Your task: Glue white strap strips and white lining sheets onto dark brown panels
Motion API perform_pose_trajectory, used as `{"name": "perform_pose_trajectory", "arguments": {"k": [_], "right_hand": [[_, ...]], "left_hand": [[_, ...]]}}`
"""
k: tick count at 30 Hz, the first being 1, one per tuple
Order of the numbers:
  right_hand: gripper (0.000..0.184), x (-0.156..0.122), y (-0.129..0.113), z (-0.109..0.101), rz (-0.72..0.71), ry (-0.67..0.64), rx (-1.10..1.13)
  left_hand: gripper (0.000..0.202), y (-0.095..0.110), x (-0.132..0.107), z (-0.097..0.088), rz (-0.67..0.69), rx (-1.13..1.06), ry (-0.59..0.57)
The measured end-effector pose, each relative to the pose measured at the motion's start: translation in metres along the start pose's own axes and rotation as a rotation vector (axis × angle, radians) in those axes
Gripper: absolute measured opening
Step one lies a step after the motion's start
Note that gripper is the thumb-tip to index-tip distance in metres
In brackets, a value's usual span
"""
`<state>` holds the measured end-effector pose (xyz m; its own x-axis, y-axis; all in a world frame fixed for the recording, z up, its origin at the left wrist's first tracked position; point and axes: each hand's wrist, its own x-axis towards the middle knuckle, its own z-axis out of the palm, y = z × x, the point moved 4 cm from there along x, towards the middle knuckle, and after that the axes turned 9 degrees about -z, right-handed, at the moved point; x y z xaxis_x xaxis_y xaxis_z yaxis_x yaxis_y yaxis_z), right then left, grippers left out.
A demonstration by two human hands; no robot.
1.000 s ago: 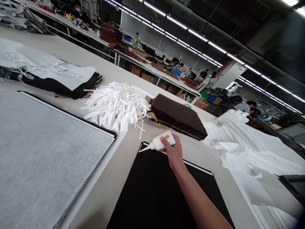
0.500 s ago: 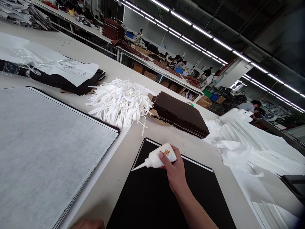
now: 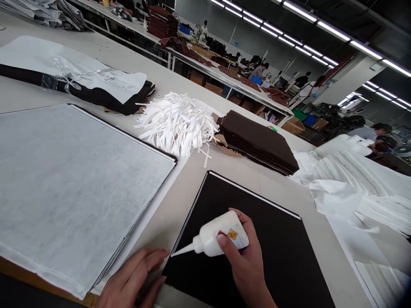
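Observation:
My right hand (image 3: 247, 256) is wrapped round a white glue bottle (image 3: 221, 234) with an orange label, tilted so its long nozzle points left. The nozzle tip touches the left edge of a black sheet (image 3: 257, 231), low down. A thin white line runs along that edge from the top corner to the tip. Across the sheet's far edge lies a white strip (image 3: 253, 192). My left hand (image 3: 135, 278) lies on the table beside the sheet's near left corner, fingers stretched out and a little apart, holding nothing. Its fingertips are close to the nozzle tip.
To the left is a stack of black-edged sheets topped with pale grey material (image 3: 80, 184). Beyond lie a pile of white strips (image 3: 183, 124), a dark brown stack (image 3: 257, 137) and a wrapped black bundle (image 3: 105, 96). White fabric (image 3: 359, 184) spreads at right. People work in the background.
My right hand has drawn the bottle toward me along the sheet's left edge, lengthening the white line. My left hand has come further into view, up to the sheet's corner.

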<state>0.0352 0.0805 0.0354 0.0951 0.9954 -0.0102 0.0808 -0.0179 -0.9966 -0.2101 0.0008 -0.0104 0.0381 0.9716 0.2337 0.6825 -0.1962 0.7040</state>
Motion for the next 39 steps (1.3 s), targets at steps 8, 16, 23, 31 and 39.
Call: {"name": "perform_pose_trajectory", "arguments": {"k": [8, 16, 23, 31, 39], "right_hand": [[0.068, -0.035, -0.001, 0.007, -0.039, -0.015, 0.056], [0.072, -0.041, -0.032, 0.010, -0.262, -0.083, 0.115], [0.069, -0.024, -0.037, -0.001, -0.360, -0.300, 0.102], [0.073, -0.020, -0.037, 0.013, -0.408, -0.369, 0.031], [0.076, -0.022, -0.036, 0.011, -0.462, -0.407, -0.044]], "left_hand": [[0.039, 0.011, 0.003, -0.010, -0.033, -0.114, -0.077], [0.041, 0.011, 0.002, -0.014, -0.079, -0.203, -0.100], [0.041, 0.011, 0.000, -0.010, -0.098, -0.237, -0.053], [0.040, 0.009, -0.001, -0.007, -0.094, -0.209, -0.044], [0.040, 0.008, -0.001, -0.006, -0.099, -0.185, -0.048]]}}
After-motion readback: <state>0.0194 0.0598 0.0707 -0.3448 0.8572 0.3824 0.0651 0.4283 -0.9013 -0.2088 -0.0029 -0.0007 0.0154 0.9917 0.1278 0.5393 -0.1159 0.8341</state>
